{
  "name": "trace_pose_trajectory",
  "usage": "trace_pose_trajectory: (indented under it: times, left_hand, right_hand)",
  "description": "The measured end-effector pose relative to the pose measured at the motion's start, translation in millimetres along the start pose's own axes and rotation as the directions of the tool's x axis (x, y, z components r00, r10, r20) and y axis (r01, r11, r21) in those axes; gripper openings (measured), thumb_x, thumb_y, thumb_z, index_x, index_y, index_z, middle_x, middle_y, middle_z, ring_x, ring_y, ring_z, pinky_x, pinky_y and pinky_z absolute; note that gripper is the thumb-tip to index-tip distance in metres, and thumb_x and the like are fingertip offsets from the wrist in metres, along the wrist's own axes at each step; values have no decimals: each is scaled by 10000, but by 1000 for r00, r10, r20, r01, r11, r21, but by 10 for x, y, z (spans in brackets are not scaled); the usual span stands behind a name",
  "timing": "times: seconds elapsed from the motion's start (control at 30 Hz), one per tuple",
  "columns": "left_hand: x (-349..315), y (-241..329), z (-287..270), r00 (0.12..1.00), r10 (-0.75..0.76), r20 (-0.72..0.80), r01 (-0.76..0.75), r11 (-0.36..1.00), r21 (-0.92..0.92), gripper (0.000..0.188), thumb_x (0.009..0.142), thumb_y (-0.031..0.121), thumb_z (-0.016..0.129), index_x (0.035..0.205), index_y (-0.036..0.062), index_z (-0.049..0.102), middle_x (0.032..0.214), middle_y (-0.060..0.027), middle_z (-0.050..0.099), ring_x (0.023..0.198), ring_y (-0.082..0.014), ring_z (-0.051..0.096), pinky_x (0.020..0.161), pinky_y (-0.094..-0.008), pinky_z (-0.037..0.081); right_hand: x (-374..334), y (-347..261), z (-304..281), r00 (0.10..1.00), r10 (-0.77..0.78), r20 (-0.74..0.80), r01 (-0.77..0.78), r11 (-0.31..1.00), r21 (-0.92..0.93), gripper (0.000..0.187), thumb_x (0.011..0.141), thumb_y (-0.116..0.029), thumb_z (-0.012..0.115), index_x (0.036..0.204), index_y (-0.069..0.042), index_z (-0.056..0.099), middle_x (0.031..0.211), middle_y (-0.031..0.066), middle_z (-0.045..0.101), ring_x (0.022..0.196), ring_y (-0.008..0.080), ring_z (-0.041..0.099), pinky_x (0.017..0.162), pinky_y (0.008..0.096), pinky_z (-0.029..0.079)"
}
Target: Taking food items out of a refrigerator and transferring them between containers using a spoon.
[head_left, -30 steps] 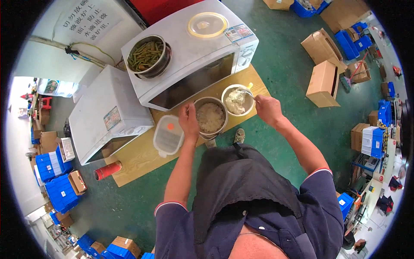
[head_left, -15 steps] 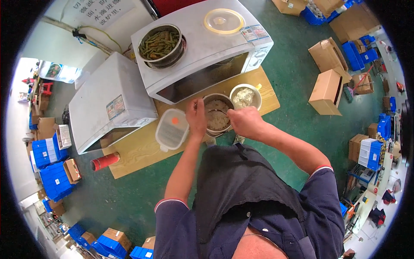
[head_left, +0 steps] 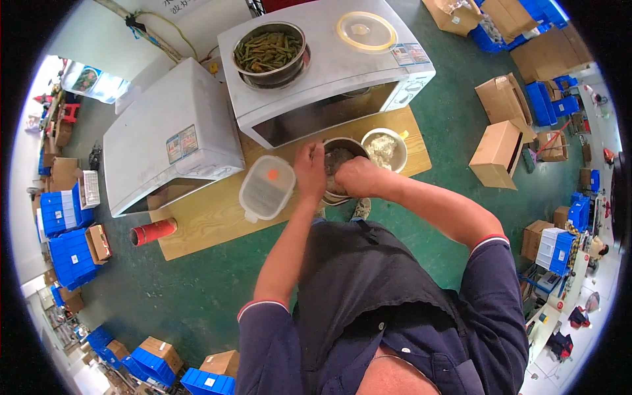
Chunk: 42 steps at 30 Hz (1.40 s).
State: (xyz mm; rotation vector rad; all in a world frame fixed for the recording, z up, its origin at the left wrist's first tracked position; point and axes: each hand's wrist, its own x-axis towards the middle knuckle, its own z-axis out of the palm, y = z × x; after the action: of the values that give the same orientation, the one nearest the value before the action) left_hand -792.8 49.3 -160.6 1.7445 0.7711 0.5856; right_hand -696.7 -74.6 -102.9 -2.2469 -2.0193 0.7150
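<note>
A round steel pot (head_left: pixel 350 145) with pale brownish, grain-like food (head_left: pixel 337 158) stands near the table's front edge. My left hand (head_left: pixel 311 172) grips the pot's left rim. Over the opening, my right hand (head_left: pixel 359 178) is closed with its fingers down inside the pot; the spoon it holds is now hidden by the hand. Just right of the pot sits a white bowl (head_left: pixel 400 158) containing pale, lumpy food. A translucent plastic box or lid (head_left: pixel 266 191) with an orange spot lies left of my left hand.
Behind the pot stands a white microwave (head_left: pixel 329 66), bearing a steel bowl (head_left: pixel 299 62) of green beans and a round lid (head_left: pixel 366 31). A second microwave (head_left: pixel 171 125) is at left. The wooden tabletop (head_left: pixel 191 234) carries a red cylinder (head_left: pixel 153 232). Cardboard boxes (head_left: pixel 503 155) sit on the floor.
My right hand has moved left and down into the pot, covering the spoon that was visible before. The left hand stays at the rim. The whole view has shifted slightly.
</note>
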Motion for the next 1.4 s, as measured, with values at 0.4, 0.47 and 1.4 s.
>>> trace_pose_trajectory:
  times: [0.4, 0.47, 1.4]
  left_hand:
    - [6, -120, 59, 999, 32, -24, -32, 999, -32, 308, 1024, 288, 568, 1058, -1, 672, 1025, -133, 658, 971, -240, 618, 878, -351, 467]
    - [-3, -116, 62, 998, 34, -47, -34, 999, 4, 297, 1020, 281, 576, 1048, 1, 673, 1005, -123, 659, 956, -223, 613, 880, -336, 464]
    - [-3, -96, 186, 998, -59, -21, 57, 995, -79, 335, 1020, 294, 571, 1058, -25, 665, 982, -107, 675, 894, -190, 607, 852, -332, 478]
  right_hand:
    - [-39, 402, -197, 952, 131, 278, -243, 876, 417, 173, 776, -115, 627, 848, 13, 720, 738, 200, 702, 698, 330, 699, 637, 436, 536]
    - [-174, 475, -232, 941, 152, 302, -291, 816, 498, 164, 791, -117, 637, 856, 7, 722, 697, 150, 686, 647, 259, 668, 594, 390, 514]
    - [-1272, 824, -289, 857, 460, 231, -228, -62, 972, 134, 873, -49, 676, 976, 29, 712, 662, 25, 615, 482, 43, 488, 390, 200, 300]
